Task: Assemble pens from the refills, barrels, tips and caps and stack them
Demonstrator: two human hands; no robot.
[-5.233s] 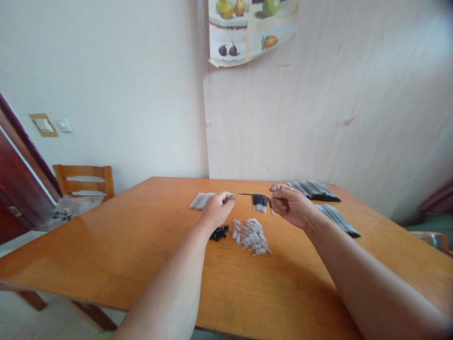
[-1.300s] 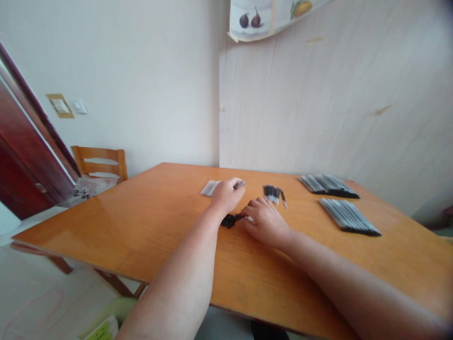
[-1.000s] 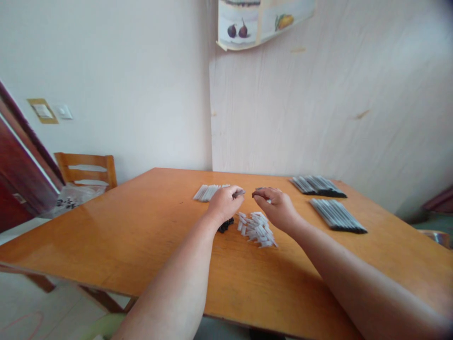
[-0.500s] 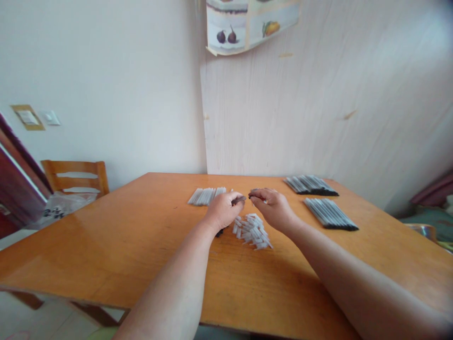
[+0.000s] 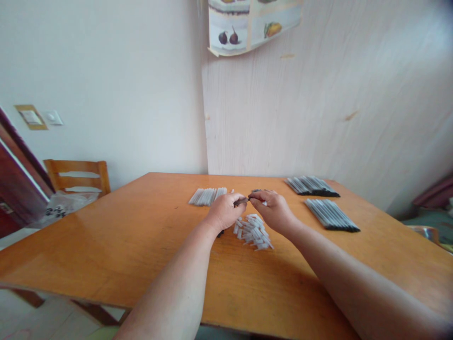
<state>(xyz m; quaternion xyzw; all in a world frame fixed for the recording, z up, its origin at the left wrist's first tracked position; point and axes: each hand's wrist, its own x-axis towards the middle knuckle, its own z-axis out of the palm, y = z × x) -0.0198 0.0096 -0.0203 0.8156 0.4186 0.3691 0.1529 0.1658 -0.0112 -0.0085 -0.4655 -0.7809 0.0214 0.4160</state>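
My left hand (image 5: 223,212) is closed over the middle of the table, pinching a slim dark piece (image 5: 241,202) that looks like a pen part. Facing it, my right hand (image 5: 273,208) has its fingers pressed together on a small black piece (image 5: 250,198). The ends of the two pieces meet or nearly meet between the fingertips; I cannot tell whether they are joined. Just below the hands lies a pile of short white plastic pieces (image 5: 253,231). A few black bits (image 5: 221,233) peek out beside my left wrist. Behind my left hand is a row of whitish tubes (image 5: 206,196).
Two rows of clear pen-like tubes with black ends lie on the right, one nearer (image 5: 331,215) and one farther back (image 5: 312,186). The wooden table (image 5: 141,245) meets the wall. A wooden chair (image 5: 78,181) with a plastic bag (image 5: 69,207) stands at left.
My hands have come closer together, bringing the dark piece and the small black piece end to end. The view has shifted slightly; the piles look the same.
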